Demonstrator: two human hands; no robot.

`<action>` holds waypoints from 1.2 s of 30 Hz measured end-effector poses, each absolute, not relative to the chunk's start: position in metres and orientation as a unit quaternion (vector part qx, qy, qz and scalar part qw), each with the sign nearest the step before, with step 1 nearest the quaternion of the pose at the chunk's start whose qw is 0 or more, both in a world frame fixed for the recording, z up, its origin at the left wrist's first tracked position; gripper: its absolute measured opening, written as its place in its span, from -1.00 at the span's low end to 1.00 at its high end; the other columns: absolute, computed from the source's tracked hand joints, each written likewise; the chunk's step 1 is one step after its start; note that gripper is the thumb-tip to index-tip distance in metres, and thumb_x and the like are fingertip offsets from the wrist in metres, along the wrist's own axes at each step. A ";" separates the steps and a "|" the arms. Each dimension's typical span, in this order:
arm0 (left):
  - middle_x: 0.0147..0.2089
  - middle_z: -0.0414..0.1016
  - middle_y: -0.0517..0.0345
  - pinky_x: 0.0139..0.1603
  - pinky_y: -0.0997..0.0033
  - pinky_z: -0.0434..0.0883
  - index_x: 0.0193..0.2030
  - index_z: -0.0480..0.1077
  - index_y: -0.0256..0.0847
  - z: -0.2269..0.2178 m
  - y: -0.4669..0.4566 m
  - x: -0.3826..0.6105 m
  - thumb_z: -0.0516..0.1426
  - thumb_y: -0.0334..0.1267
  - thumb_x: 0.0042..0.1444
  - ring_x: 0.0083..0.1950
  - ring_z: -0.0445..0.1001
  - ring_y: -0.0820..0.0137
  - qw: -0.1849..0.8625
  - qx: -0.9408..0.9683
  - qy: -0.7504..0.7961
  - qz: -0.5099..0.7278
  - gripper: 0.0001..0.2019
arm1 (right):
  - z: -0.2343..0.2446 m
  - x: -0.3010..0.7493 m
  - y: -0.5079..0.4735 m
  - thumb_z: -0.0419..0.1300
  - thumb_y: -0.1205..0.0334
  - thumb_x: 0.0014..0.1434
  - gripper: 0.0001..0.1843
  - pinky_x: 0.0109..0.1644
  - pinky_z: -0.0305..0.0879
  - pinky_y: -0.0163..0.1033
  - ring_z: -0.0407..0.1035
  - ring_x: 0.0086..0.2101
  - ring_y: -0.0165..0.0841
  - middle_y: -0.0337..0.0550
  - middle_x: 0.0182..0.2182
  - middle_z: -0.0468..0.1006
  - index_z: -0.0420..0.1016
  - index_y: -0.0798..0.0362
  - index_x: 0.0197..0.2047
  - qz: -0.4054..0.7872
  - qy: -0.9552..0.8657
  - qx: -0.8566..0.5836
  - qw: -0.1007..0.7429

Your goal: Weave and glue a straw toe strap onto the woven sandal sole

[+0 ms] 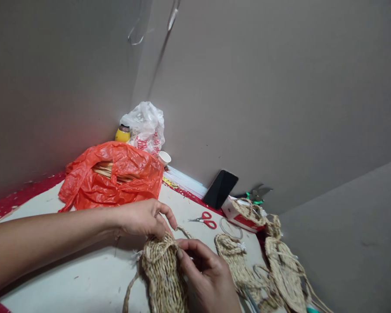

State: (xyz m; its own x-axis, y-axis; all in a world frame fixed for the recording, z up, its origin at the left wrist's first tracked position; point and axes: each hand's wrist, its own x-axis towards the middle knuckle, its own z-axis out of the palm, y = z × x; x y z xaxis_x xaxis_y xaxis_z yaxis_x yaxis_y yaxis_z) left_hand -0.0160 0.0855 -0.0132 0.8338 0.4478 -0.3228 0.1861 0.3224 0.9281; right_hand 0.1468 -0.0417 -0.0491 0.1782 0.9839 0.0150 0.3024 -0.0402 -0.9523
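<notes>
A braided straw sandal point(164, 278), woven in lengthwise rows, lies at the bottom centre with its rounded end facing away from me. My left hand point(146, 219) reaches in from the left, its fingers closed over that rounded end. At the sandal's upper right edge, my right hand point(208, 274) pinches the rim between thumb and forefinger. A short straw cord point(184, 232) sticks out between the two hands. Another loose cord point(127, 291) hangs down on the sandal's left side. What the left fingertips grip underneath is hidden.
Red-handled scissors point(206, 220) lie beyond my hands, near a leaning phone point(220, 189). More woven sandals point(236, 261) are on the right, beside a box of straw cord point(244, 213) and green-handled pruning shears point(256, 195). A red plastic bag point(84, 187) holding straw sits at the left.
</notes>
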 end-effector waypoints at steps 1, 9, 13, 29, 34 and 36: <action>-0.43 0.55 0.21 -0.45 0.51 0.27 -0.29 0.39 -0.24 -0.012 0.085 -0.016 0.17 -0.46 -0.33 -0.51 0.39 0.50 0.765 0.576 0.275 0.085 -0.66 | -0.049 0.147 -0.042 0.21 0.00 0.16 -0.70 -0.37 0.33 -0.34 0.40 -0.45 -0.34 -0.14 -0.44 0.54 0.54 0.10 -0.29 0.370 -0.524 -0.616 0.457; -0.43 0.39 0.27 -0.41 0.53 0.23 -0.34 0.41 -0.27 -0.002 0.088 -0.016 0.19 -0.36 -0.17 -0.46 0.28 0.54 0.687 0.656 0.277 0.143 -0.83 | -0.050 0.150 -0.043 0.21 0.05 0.16 -0.76 -0.38 0.34 -0.34 0.41 -0.45 -0.34 -0.14 -0.42 0.56 0.52 0.07 -0.30 0.299 -0.528 -0.631 0.483; -0.44 0.39 0.23 -0.38 0.50 0.24 -0.39 0.41 -0.27 0.001 0.088 -0.020 0.19 -0.08 -0.02 -0.42 0.29 0.49 0.590 0.745 0.264 0.163 -0.75 | -0.055 0.154 -0.039 0.22 0.03 0.14 -0.75 -0.41 0.34 -0.35 0.40 -0.48 -0.36 -0.18 -0.46 0.54 0.50 0.06 -0.30 0.272 -0.513 -0.644 0.497; -0.29 0.42 0.10 -0.18 0.44 0.32 -0.53 0.30 -0.24 0.011 0.076 -0.027 0.11 -0.51 -0.08 -0.24 0.38 0.35 0.298 0.924 0.146 0.190 -0.88 | -0.057 0.154 -0.037 0.20 0.13 0.18 -0.82 -0.33 0.41 -0.34 0.47 -0.41 -0.33 -0.15 -0.39 0.57 0.49 0.06 -0.25 0.241 -0.552 -0.632 0.488; -0.31 0.45 0.16 -0.31 0.47 0.32 -0.21 0.43 -0.22 0.010 0.076 -0.024 0.09 -0.34 0.04 -0.33 0.38 0.40 0.428 0.865 0.209 0.160 -0.83 | -0.055 0.154 -0.037 0.18 0.17 0.20 -0.85 -0.31 0.42 -0.33 0.48 -0.39 -0.33 -0.13 -0.36 0.59 0.48 0.06 -0.26 0.235 -0.577 -0.615 0.482; -0.25 0.48 0.15 -0.27 0.48 0.33 -0.06 0.42 -0.22 0.006 0.081 -0.022 0.05 -0.27 0.12 -0.28 0.41 0.41 0.508 0.818 0.225 0.151 -0.73 | -0.055 0.153 -0.038 0.17 0.18 0.21 -0.86 -0.31 0.42 -0.34 0.48 -0.39 -0.33 -0.14 -0.36 0.58 0.47 0.06 -0.27 0.237 -0.585 -0.614 0.473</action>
State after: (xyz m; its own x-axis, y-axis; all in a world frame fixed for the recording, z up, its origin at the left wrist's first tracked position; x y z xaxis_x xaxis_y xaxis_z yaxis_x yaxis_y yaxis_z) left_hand -0.0215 0.0811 0.0059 0.8531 0.5215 0.0178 0.2149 -0.3823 0.8987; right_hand 0.1532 -0.0379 -0.0548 0.2027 0.9434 0.2624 0.4945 0.1327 -0.8590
